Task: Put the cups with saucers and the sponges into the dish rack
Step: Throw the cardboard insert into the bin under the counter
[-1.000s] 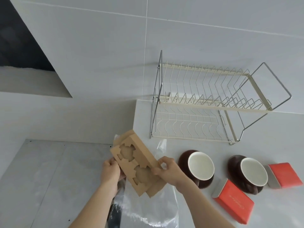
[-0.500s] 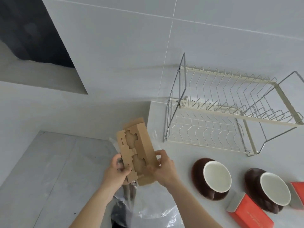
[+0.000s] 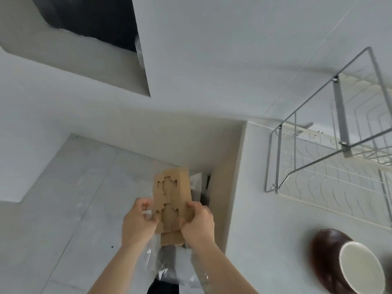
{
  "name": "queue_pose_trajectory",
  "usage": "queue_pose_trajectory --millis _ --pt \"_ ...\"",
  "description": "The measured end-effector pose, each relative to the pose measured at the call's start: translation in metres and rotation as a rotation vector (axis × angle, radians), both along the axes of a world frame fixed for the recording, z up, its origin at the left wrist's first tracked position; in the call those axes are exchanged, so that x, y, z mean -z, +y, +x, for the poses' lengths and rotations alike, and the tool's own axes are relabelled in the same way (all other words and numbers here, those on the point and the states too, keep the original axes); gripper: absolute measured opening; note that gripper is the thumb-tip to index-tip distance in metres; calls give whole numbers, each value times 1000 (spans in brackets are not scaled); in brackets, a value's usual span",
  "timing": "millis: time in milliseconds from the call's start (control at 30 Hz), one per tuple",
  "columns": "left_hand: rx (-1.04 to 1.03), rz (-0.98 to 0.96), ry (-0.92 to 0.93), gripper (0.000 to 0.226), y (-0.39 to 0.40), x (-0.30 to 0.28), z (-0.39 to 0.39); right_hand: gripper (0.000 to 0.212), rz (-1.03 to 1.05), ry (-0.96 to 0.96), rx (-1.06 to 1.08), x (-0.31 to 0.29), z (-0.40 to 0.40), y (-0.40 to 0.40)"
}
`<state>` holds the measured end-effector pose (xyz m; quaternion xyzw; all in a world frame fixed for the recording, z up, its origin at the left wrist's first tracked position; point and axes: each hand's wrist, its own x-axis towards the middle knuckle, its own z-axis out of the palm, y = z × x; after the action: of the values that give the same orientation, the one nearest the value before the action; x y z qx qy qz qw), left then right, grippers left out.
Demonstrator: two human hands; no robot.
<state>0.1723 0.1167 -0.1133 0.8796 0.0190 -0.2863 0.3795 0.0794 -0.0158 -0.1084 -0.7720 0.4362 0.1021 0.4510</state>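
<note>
hands: left hand (image 3: 137, 221) and right hand (image 3: 198, 219) both clamped on card (image 3: 172, 200), off bench (image 3: 265, 209) edge
cup: on saucer (image 3: 326, 257), near rack (image 3: 331, 166)
risk: card may slip floorward; task items untouched

Matt brown cardboard insert (image 3: 172, 200), chrome wire dish rack (image 3: 331, 162) (glossy glazed cup (image 3: 360, 270))

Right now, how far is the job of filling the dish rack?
Nothing looks done: the visible part of the wire dish rack is empty. Both the left hand and the right hand hold a brown cardboard insert over a clear plastic bag. The brown cup with white inside waits on the counter.
</note>
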Motion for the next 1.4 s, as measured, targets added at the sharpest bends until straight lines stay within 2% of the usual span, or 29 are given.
queue_pose_trajectory --millis 233,300,367,433,533,800,900,1000,1067,1200,1400 --pt "170 -13 188 20 0 108 -13 45 38 299 53 94 3 12" --pt "228 -9 236 21 -4 141 -17 38 -7 381 27 122 5 11" --pt "279 -2 297 33 -9 170 -20 35 -53 450 25 148 10 8" --pt "319 6 375 27 -14 201 -22 32 -82 506 29 175 16 4" --pt "377 2 459 32 -19 253 -25 23 -126 563 -14 215 24 -5" --pt "405 -40 624 44 -42 348 -19 25 -242 641 -188 304 46 -27" --pt "550 2 583 53 -51 372 -21 34 -214 650 -232 332 45 -33" --pt "751 173 378 58 -51 388 -17 53 -156 687 -325 348 42 -36" --pt "812 277 233 61 -51 383 -9 62 -191 694 -391 345 40 -38" --pt "920 308 60 59 -52 349 12 63 -230 661 -452 311 38 -41" --pt "1046 360 -67 61 -52 264 45 69 -284 644 -522 234 37 -41"
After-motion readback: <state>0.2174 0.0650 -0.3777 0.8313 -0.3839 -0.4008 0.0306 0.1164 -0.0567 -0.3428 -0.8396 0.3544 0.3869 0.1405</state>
